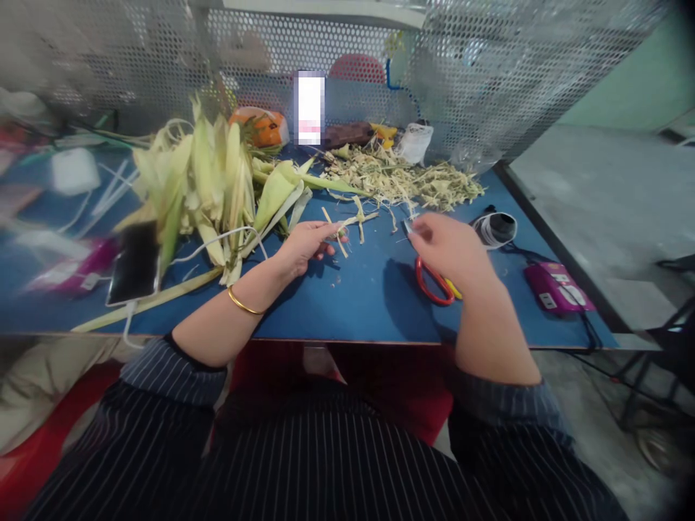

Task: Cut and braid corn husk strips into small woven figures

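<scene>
At the bottom of the frame is the wearer's dark pinstriped top [337, 463], below the edge of the blue desk [358, 311]. Lower left, a dark-screened phone [134, 264] lies on the husks, a white cable at its end. At lower right sits a purple packet [559, 289].

Near the centre, the left hand [309, 242] (a gold bangle [244, 302] on its forearm) has its grip narrow, pinching a thin pale husk strip [342, 250]; just beyond its fingertips, knotted strips form a small cross. Right of centre, the right hand [448, 246] is curled around scissors [434, 284], with their red and yellow handles below the palm and a metal tip at its fingers.

Farther up, long green husks [217, 174] fill the left, and a shredded heap [396, 174] spreads right of centre. Behind these are an orange packet [266, 126], a blurred-out bright rectangle [309, 108] and a perforated metal screen [467, 87] across the top.
</scene>
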A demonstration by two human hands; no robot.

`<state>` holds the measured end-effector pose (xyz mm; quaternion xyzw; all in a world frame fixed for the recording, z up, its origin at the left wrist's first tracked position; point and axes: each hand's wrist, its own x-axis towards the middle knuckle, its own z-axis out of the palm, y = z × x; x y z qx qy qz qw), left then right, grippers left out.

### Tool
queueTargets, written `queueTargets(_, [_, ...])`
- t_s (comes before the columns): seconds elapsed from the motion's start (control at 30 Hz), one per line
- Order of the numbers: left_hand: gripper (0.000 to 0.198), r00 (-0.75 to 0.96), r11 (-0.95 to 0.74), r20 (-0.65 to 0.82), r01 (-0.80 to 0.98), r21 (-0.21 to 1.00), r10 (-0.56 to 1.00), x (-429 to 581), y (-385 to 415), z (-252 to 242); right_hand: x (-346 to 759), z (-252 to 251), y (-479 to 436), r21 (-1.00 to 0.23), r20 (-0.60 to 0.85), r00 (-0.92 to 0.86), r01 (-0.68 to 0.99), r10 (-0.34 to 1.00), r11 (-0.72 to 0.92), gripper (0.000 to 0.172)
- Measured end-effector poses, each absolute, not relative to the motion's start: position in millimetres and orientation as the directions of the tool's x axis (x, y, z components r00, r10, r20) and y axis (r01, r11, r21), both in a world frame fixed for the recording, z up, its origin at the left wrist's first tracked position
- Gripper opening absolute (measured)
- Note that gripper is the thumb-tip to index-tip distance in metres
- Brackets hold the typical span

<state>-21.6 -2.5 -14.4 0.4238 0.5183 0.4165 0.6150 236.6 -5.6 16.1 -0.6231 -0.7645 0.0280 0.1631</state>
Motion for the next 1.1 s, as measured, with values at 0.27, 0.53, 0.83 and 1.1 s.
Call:
queueTargets(0.27, [0.018, 0.095, 0.293, -0.289, -0.032, 0.955, 0.952, -21.7, -4.0, -11.4, 293.5, -12.8, -58.1, 0.058, -0.051, -0.054, 0.997, 0.997, 0.057, 0.054])
queueTargets(0.53, [0.021, 0.097, 0.171, -0.179, 0.089, 0.981, 0.979, -24.8, -5.9, -8.0, 320.7, -4.8, -57.4, -0.42, -0.155, -0.025, 0.906, 0.988, -0.043, 0.077])
queueTargets(0.83, [0.006, 0.173, 0.306, -0.285, -0.114, 0.945, 0.943, -21.1, -8.5, 0.2, 330.8, -11.5, -90.3, -0.752, -0.195, 0.247, 0.584, 0.949, -0.307, 0.065])
queueTargets(1.1, [0.005, 0.156, 0.25, -0.249, 0.017, 0.968, 0.956, -20.8, -6.2, -2.1, 319.0, -8.1, -117.8, -0.951, -0.307, -0.046, 0.068, 0.951, -0.303, 0.036])
